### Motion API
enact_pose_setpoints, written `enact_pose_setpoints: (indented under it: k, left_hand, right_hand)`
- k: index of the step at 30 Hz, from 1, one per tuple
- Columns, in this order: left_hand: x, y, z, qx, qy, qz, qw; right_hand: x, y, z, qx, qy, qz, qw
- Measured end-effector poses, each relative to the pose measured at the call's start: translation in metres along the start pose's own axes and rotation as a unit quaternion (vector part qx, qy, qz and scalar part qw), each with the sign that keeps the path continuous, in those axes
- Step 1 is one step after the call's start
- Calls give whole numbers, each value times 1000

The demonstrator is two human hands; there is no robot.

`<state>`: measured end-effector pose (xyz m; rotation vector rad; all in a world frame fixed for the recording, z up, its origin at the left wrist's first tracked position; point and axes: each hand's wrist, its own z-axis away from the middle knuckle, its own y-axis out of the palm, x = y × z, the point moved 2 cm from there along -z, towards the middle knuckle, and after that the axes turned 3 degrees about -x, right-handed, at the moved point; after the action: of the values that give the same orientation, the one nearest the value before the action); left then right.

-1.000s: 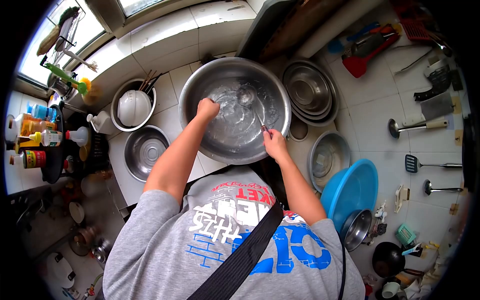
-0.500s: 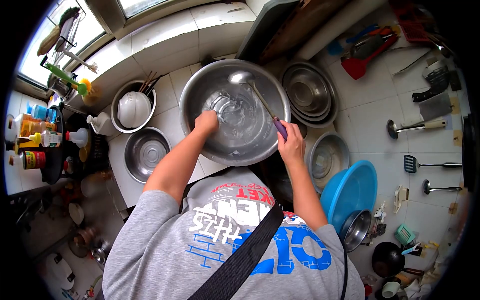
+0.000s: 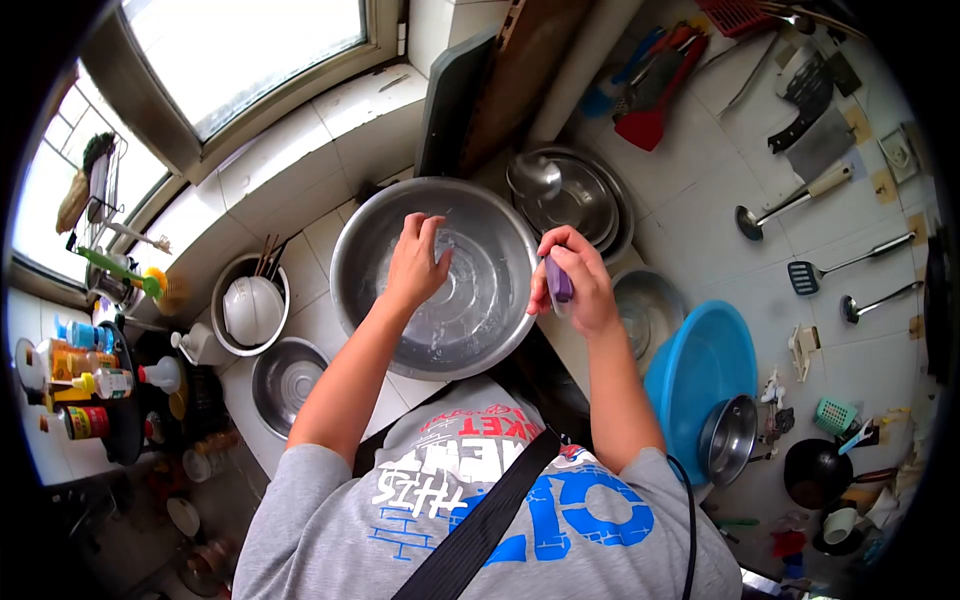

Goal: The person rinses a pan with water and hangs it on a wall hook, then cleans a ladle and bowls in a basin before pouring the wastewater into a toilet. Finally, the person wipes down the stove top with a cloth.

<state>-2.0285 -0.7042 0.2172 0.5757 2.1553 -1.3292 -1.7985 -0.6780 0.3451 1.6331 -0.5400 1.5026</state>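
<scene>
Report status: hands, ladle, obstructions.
Left hand empty over large basin. Right hand gripping ladle by purple handle. Stacked bowls behind its head. Nothing visibly blocking either hand.

Steel bowl [image 3: 728, 441] beside blue tub [image 3: 708, 345]; slotted turner [image 3: 803, 278] on tiled wall [image 3: 690, 215].

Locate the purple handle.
Head view, right of centre: the purple handle is in the right hand, by the right rim of the big steel basin, left of the blue basin.

Big round basin [image 3: 475, 325] of dull grey metal, sitting upright, its inside wet and shiny, metal ladle [image 3: 537, 177] with a purple handle, aloft beside the basin's right rim, scoop end out past that rim.
</scene>
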Motion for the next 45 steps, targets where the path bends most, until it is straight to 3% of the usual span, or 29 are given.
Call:
enact_pose_setpoints:
  k: [2, 3, 5, 9, 11, 13, 14, 15, 17, 19, 20, 27, 28, 31, 34, 35, 36, 37, 38, 45]
  left_hand:
    - [-61, -26, -21, -30, 86, 112, 990]
    - [-86, -36, -28, -52, 182, 109, 976]
    - [-113, -42, -38, -4, 265, 123, 956]
    - [-101, -25, -49, -69, 200, 171, 962]
    - [-106, -27, -59, -79, 154, 159, 972]
    - [-107, -21, -65, -81, 110, 168, 976]
    - [-117, -24, -68, -60, 75, 169, 981]
    - [-120, -17, -72, -48, 47, 201, 977]
    - [-123, -3, -82, -23, -11, 263, 964]
    - [-142, 0, -91, 5, -18, 266, 964]
    - [-148, 4, -95, 9, -13, 281, 960]
    - [-187, 29, -118, 99, -9, 311, 945]
    - [-189, 35, -121, 117, -5, 304, 945]
    - [-193, 43, -115, 28, 126, 236, 963]
    - [-157, 56, -104, 132, 69, 199, 969]
    - [-144, 61, -99, 153, 58, 188, 968]
    - [-132, 63, -93, 163, 44, 166, 972]
    - [-120, 65, -87, 173, 29, 142, 974]
    - [-109, 67, -82, 182, 24, 125, 975]
    - [-74, 74, -59, 211, -23, 90, 973]
  right_hand:
    - [21, 2, -13, -4, 64, -42, 997]
    - [23, -2, -21, 12, 99, -39, 994]
    - [26, 1, -34, 55, 138, -76, 986]
    - [30, 7, -42, 116, 98, -148, 977]
    - [36, 2, -37, 14, 32, -150, 988]
    - [8, -22, -47, -134, -90, 49, 986]
    - [-21, -39, -60, -193, -214, 182, 940]
    - [-18, -35, -50, -245, -229, 329, 883]
    - [-33, -37, -45, -222, -290, 411, 836]
    - [-38, -38, -39, -223, -289, 366, 856]
    - [-34, -43, -37, -230, -337, 395, 823]
    - [-15, -78, -26, -239, -155, 251, 925]
    - [-13, -85, -26, -245, -177, 240, 923]
    - [9, -128, -30, -327, -254, 180, 892]
    - [67, -189, -13, -467, -249, 34, 848]
    - [92, -208, -4, -544, -298, 81, 780]
    - [118, -225, 8, -582, -298, 87, 752]
    - [128, -267, 6, -598, -414, 178, 662]
    - [153, -268, 21, -615, -351, 138, 692]
    - [236, -296, 53, -669, -382, 128, 624]
